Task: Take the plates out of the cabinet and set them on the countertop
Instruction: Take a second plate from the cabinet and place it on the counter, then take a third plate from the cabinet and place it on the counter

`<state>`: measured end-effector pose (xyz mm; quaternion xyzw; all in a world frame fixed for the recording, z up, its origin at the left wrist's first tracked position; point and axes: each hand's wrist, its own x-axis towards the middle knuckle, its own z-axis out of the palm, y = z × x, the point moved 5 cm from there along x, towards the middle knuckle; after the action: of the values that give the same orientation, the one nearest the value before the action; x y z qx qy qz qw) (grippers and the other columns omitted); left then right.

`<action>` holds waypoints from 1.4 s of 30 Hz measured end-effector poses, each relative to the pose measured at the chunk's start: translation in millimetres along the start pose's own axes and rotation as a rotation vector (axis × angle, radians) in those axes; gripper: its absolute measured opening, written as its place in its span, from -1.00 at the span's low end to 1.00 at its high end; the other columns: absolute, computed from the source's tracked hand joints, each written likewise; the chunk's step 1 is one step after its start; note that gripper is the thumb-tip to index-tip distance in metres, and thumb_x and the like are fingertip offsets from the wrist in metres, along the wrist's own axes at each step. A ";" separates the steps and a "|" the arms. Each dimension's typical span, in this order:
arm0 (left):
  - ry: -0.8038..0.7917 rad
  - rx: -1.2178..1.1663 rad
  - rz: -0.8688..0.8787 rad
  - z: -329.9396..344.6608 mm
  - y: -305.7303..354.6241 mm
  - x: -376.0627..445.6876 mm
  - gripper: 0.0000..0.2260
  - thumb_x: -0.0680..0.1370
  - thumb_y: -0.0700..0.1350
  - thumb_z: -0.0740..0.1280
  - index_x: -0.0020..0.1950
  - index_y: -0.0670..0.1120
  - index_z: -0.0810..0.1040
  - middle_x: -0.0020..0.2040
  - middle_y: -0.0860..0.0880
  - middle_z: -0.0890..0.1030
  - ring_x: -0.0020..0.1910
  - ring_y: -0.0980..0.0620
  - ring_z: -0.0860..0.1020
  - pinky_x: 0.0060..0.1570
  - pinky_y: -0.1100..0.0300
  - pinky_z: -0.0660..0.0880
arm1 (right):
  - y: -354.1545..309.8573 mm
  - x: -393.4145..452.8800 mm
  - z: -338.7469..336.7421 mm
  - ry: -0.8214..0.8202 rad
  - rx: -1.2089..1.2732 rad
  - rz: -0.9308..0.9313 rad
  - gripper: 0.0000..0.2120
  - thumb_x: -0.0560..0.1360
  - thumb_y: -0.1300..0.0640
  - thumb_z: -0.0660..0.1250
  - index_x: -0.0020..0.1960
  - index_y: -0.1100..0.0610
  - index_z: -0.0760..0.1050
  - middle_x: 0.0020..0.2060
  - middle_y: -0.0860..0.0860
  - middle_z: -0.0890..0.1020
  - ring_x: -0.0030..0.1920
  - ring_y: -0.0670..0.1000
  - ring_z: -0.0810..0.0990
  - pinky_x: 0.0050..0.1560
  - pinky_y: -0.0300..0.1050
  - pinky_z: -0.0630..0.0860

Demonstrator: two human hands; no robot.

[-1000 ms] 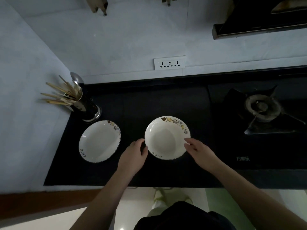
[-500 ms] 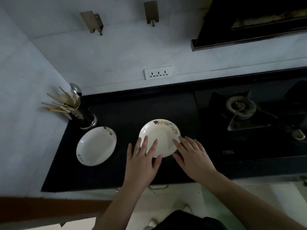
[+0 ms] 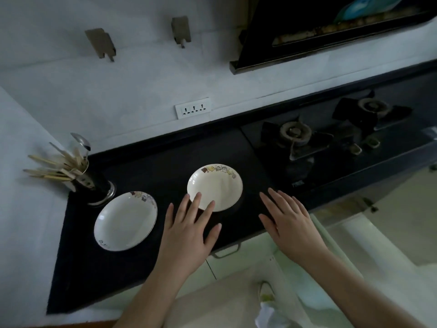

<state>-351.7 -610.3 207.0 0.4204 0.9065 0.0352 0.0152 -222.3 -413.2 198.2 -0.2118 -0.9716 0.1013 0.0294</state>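
Note:
Two white plates with a patterned rim lie on the black countertop (image 3: pixel 165 166). One plate (image 3: pixel 125 221) sits at the left, near the utensil holder. The other plate (image 3: pixel 218 185) sits in the middle. My left hand (image 3: pixel 189 233) hovers flat with spread fingers, its fingertips over the near edge of the middle plate. My right hand (image 3: pixel 288 221) is flat with straight fingers to the right of that plate, apart from it and holding nothing.
A dark utensil holder (image 3: pixel 94 185) with chopsticks and a spoon stands at the back left. A gas hob (image 3: pixel 295 136) with two burners lies to the right. Below the counter edge is a pale drawer with a handle (image 3: pixel 225 253). A range hood (image 3: pixel 331 31) hangs above.
Both hands let go of the middle plate and drew back with fingers spread. The right hand moved off to the right. The view tilted and shifted rightward.

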 end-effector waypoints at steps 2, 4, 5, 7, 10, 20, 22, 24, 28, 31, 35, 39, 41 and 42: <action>-0.012 -0.026 0.043 -1.2 -1.3 -5.8 -0.39 0.60 0.29 -0.15 0.56 0.09 0.29 0.60 -0.05 0.19 0.59 -0.13 0.11 0.51 -0.24 0.10 | -1.5 -30.9 -1.0 -0.014 -0.013 0.052 -0.39 0.61 -0.27 -0.22 0.56 -0.04 0.11 0.54 -0.01 0.24 0.54 0.03 0.14 0.52 -0.01 -0.04; -0.018 -0.047 0.074 -2.7 2.8 -6.7 -0.36 0.58 0.30 -0.18 0.58 0.11 0.24 0.62 -0.02 0.13 0.60 -0.11 0.05 0.54 -0.20 0.02 | 3.3 -61.9 -3.1 -0.022 -0.025 0.124 -0.37 0.60 -0.29 -0.27 0.57 -0.06 0.07 0.54 -0.01 0.23 0.54 0.04 0.14 0.53 0.00 -0.03; -0.013 -0.063 0.098 -4.1 7.9 -5.7 -0.35 0.57 0.30 -0.19 0.58 0.11 0.23 0.62 -0.02 0.13 0.60 -0.11 0.05 0.53 -0.18 -0.01 | 7.7 -76.5 -6.0 -0.013 -0.028 0.167 -0.37 0.60 -0.30 -0.29 0.57 -0.06 0.07 0.54 -0.01 0.24 0.54 0.05 0.15 0.53 0.03 0.02; -0.019 -0.077 0.168 -5.8 27.1 -1.8 -0.34 0.56 0.31 -0.20 0.58 0.11 0.23 0.62 -0.01 0.14 0.60 -0.09 0.05 0.52 -0.16 -0.02 | 21.7 -105.7 -13.6 0.023 -0.033 0.260 -0.38 0.61 -0.28 -0.26 0.56 -0.05 0.11 0.51 0.02 0.29 0.52 0.09 0.21 0.50 0.07 0.10; -0.036 -0.069 0.298 -4.4 65.1 1.8 -0.34 0.55 0.32 -0.23 0.60 0.14 0.14 0.63 0.01 0.10 0.61 -0.05 0.00 0.53 -0.14 -0.06 | 47.2 -147.7 -25.3 0.070 -0.016 0.409 -0.37 0.59 -0.28 -0.23 0.54 -0.03 0.17 0.50 0.02 0.32 0.51 0.10 0.22 0.49 0.07 0.07; -0.065 -0.079 0.698 3.6 210.5 -26.2 -0.33 0.54 0.37 -0.28 0.60 0.17 0.08 0.64 0.04 0.05 0.61 -0.02 -0.04 0.52 -0.10 -0.13 | 75.3 -291.9 -45.9 0.186 -0.015 0.764 -0.36 0.58 -0.29 -0.22 0.54 -0.04 0.19 0.52 0.00 0.28 0.54 0.06 0.17 0.52 0.05 0.07; -0.082 -0.077 0.765 8.2 239.2 -44.5 -0.33 0.54 0.37 -0.27 0.60 0.17 0.06 0.64 0.04 0.03 0.61 -0.01 -0.06 0.52 -0.06 -0.19 | 76.9 -323.9 -46.4 0.197 -0.014 0.815 -0.35 0.58 -0.30 -0.25 0.55 -0.05 0.16 0.53 -0.01 0.26 0.54 0.06 0.14 0.53 0.04 0.05; -0.102 -0.069 0.822 13.1 265.1 -64.9 -0.31 0.52 0.37 -0.29 0.60 0.18 0.04 0.64 0.03 0.01 0.61 -0.02 -0.08 0.52 -0.06 -0.21 | 77.2 -355.6 -45.1 0.204 -0.004 0.868 -0.34 0.57 -0.30 -0.29 0.56 -0.07 0.11 0.55 -0.02 0.21 0.56 0.04 0.09 0.54 0.01 -0.01; -0.161 -0.048 0.903 23.1 302.7 -111.0 -0.29 0.49 0.38 -0.33 0.60 0.20 -0.02 0.64 0.06 -0.05 0.60 0.02 -0.15 0.52 -0.07 -0.22 | 71.6 -415.0 -36.3 0.212 0.042 0.955 -0.36 0.56 -0.29 -0.29 0.57 -0.09 0.05 0.56 -0.04 0.16 0.57 0.02 0.03 0.54 -0.01 -0.07; -0.195 -0.015 0.954 31.1 323.1 -144.4 -0.32 0.50 0.38 -0.32 0.60 0.22 -0.06 0.64 0.08 -0.09 0.60 0.04 -0.17 0.52 -0.05 -0.24 | 67.3 -455.6 -27.3 0.217 0.081 1.022 -0.40 0.58 -0.26 -0.21 0.57 -0.10 0.04 0.57 -0.05 0.13 0.57 0.00 0.00 0.53 -0.03 -0.11; -0.229 0.020 1.008 41.0 342.7 -167.3 -0.43 0.61 0.31 -0.12 0.61 0.21 -0.02 0.64 0.07 -0.06 0.60 0.03 -0.16 0.53 -0.06 -0.20 | 67.1 -489.2 -18.8 0.221 0.105 1.089 -0.42 0.59 -0.25 -0.19 0.57 -0.10 0.02 0.57 -0.06 0.11 0.57 -0.01 -0.01 0.51 -0.06 -0.15; -0.201 0.047 1.063 46.0 358.6 -167.6 -0.45 0.62 0.30 -0.08 0.60 0.23 -0.04 0.64 0.07 -0.04 0.60 0.02 -0.14 0.52 -0.09 -0.16 | 72.5 -501.4 -16.1 0.226 0.103 1.119 -0.38 0.57 -0.29 -0.27 0.57 -0.10 0.01 0.57 -0.05 0.12 0.57 0.01 0.00 0.51 -0.05 -0.15; -0.187 0.064 1.086 47.8 369.5 -159.6 -0.45 0.61 0.30 -0.08 0.60 0.24 -0.05 0.64 0.07 -0.04 0.61 0.00 -0.13 0.51 -0.12 -0.17 | 79.7 -501.3 -17.0 0.232 0.092 1.141 -0.37 0.57 -0.29 -0.27 0.57 -0.10 0.00 0.57 -0.04 0.12 0.57 0.02 0.00 0.51 -0.03 -0.14; -0.191 0.075 1.097 49.2 375.9 -154.1 -0.44 0.61 0.31 -0.11 0.60 0.24 -0.06 0.64 0.07 -0.05 0.60 0.01 -0.14 0.51 -0.11 -0.19 | 84.5 -500.6 -17.4 0.237 0.083 1.156 -0.37 0.56 -0.29 -0.27 0.57 -0.09 -0.01 0.57 -0.03 0.11 0.57 0.03 0.00 0.51 -0.03 -0.14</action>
<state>36.8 -483.3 186.5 0.8323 0.5500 -0.0326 0.0617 268.6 -543.8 190.4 -0.7154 -0.6839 0.1145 0.0859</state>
